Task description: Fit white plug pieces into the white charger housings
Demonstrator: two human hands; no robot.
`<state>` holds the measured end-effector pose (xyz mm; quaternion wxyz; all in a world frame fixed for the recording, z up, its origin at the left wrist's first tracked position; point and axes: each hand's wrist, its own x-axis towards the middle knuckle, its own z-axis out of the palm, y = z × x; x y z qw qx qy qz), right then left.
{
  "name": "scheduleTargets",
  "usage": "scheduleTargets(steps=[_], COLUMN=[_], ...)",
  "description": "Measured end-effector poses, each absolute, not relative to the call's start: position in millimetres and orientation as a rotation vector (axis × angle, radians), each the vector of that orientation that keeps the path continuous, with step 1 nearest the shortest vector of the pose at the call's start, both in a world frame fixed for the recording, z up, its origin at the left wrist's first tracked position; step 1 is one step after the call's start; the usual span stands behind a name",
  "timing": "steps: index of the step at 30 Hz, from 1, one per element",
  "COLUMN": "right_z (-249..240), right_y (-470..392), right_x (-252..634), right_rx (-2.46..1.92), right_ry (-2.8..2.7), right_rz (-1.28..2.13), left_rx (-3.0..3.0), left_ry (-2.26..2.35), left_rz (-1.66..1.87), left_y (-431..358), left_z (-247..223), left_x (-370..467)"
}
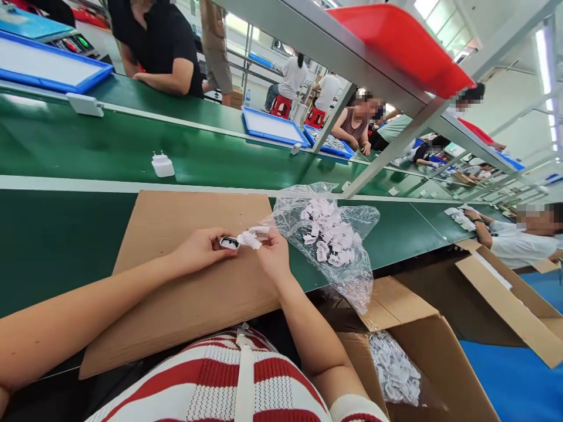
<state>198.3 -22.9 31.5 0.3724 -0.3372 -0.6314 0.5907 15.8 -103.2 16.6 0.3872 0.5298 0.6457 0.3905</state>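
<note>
Mid-frame, over a cardboard sheet (pixel 193 214), the left hand (pixel 200 249) grips an open-ended white casing (pixel 229 242); the right hand (pixel 276 255) holds a small white piece (pixel 249 240) beside it. Right of centre lies a plastic bag (pixel 357 287) of white parts (pixel 332 234).

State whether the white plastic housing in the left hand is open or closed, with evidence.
Open: the white plastic housing in the left hand shows its dark interior inside a pale rim, uncovered.

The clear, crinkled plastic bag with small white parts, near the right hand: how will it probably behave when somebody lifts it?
The bag is likely floppy, since it looks thin and creased. The parts are heaped loosely, so they may shift. One end overhangs the green table, so it could slip.
</note>
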Motion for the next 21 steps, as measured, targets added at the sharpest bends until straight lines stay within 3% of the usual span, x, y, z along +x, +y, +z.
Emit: scheduleTargets(steps=[6, 16, 21], right_z=[2, 5, -2], right_y=[-25, -27, -27], right_x=[176, 182, 177], right_rx=[-0.862, -0.814, -0.8], right_ry=[-2.043, -2.263, -2.164], right_rz=[0.985, 0.787, 0.887], left_rx=[1.278, 1.532, 1.637], left_ry=[1.567, 1.707, 1.8], left_rz=[1.098, 1.045, 1.01], left_y=[-101, -105, -105], left_z=[4, 3, 1], left_x=[17, 15, 11])
